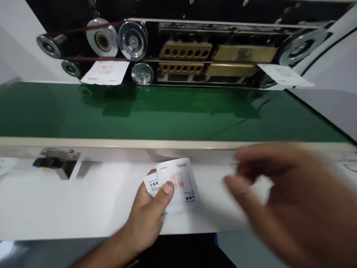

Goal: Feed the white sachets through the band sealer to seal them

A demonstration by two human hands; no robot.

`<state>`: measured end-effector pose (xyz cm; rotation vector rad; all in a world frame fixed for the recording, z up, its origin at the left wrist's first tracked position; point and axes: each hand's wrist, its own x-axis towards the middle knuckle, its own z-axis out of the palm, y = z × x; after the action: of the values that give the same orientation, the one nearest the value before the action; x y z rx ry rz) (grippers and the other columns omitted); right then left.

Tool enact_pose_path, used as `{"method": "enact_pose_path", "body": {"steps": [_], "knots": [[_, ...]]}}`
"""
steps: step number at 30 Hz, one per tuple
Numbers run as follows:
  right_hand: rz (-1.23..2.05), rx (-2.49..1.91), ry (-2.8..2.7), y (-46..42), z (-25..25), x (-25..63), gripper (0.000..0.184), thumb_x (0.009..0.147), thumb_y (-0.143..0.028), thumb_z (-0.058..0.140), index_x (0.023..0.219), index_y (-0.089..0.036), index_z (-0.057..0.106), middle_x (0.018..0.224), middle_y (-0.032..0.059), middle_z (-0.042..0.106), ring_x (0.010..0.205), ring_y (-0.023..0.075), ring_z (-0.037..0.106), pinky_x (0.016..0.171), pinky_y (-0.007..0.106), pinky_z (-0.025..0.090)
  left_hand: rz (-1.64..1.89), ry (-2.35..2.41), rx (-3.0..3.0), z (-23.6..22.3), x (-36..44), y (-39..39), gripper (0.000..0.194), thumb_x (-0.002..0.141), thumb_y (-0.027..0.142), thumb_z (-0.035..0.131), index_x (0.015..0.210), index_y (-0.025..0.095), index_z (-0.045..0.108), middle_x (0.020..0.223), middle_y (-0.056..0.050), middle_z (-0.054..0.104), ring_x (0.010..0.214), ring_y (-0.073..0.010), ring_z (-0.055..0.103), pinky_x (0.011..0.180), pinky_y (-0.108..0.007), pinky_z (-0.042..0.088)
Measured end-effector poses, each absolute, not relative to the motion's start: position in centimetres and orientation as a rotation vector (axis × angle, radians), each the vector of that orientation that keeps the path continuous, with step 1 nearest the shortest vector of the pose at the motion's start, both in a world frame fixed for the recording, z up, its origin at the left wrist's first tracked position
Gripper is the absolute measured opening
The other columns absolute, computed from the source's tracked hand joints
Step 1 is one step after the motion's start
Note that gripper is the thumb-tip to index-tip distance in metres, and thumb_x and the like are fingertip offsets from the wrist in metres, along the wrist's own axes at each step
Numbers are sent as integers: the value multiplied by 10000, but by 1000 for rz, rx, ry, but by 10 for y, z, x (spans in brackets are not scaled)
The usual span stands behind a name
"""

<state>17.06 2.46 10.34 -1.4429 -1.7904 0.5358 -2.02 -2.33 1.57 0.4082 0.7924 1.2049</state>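
Observation:
My left hand (150,208) holds two or more small white printed sachets (184,176), fanned a little apart, with the thumb pressed across the front one. Red and black print shows on them. To the right, my right hand (292,197) is smeared by motion. Its thumb and fingers are apart, and nothing shows between them. Above the hands runs the band sealer (237,54). One white sachet (107,73) sticks out below its belt at the left, and another sachet (286,75) sits at the right end by the pulley.
A green conveyor belt (178,119) lies below the sealer's rollers and brass blocks (185,51), with a pale rail (156,143) along its front edge. A black knob on a metal bracket (68,169) juts out at front left. A black cable (326,50) hangs at the right.

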Motion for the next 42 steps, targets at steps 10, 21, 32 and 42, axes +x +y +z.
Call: {"method": "enact_pose_path", "body": {"steps": [10, 21, 32, 42], "knots": [[1101, -1312, -1741, 3, 46, 145, 170, 984, -394, 612, 1061, -243, 598, 932, 32, 693, 773, 179, 664, 652, 290, 550, 1254, 944, 586, 12, -18, -22, 288, 906, 359, 712, 1133, 193, 646, 1016, -67, 755, 952, -234, 678, 848, -354, 517], [1441, -1322, -1776, 22, 73, 188, 186, 876, -330, 764, 1045, -276, 708, 851, -15, 709, 696, 140, 637, 576, 207, 517, 1081, 904, 556, 14, -19, -26, 296, 886, 395, 730, 1084, 200, 631, 968, -59, 750, 879, -217, 684, 808, -358, 514], [1281, -1121, -1188, 15, 53, 168, 266, 845, -242, 811, 1000, -252, 595, 770, -32, 665, 648, 105, 645, 561, 160, 555, 949, 830, 597, 20, -20, -26, 291, 926, 399, 674, 1126, 197, 610, 947, -86, 781, 871, -245, 719, 771, -370, 557], [1600, -1053, -967, -25, 31, 138, 378, 856, -504, 754, 1039, -227, 574, 770, 14, 659, 639, 165, 651, 586, 269, 547, 953, 1108, 545, 9, -11, -30, 471, 751, 531, 816, 1075, 211, 697, 861, -71, 789, 861, -301, 740, 799, -392, 569]]}}
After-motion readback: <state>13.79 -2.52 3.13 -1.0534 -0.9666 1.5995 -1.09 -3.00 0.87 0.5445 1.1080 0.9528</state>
